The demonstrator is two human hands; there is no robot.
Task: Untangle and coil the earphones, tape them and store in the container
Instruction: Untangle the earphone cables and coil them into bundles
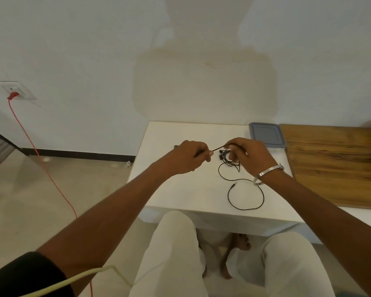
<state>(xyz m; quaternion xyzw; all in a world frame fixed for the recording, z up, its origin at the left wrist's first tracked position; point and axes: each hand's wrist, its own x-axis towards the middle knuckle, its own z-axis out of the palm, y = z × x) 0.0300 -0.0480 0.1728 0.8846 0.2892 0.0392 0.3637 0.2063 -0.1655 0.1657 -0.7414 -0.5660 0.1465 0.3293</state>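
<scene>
Your black earphones (234, 166) lie tangled on the white table (180, 189), the plug end looping toward you; your left hand (191, 158) and right hand (248, 155) each pinch one stretch of cord taut between them; the grey-lidded container (266, 135) sits closed at the far edge, contents hidden; a wooden board (334, 163) adjoins on the right; a red cable (41, 159) hangs from the wall socket (16, 90).

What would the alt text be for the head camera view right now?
A seated person's left hand and right hand pinch a black earphone cable taut above a white table, the rest lying tangled and looped. A lidded grey container sits at the far edge.
</scene>
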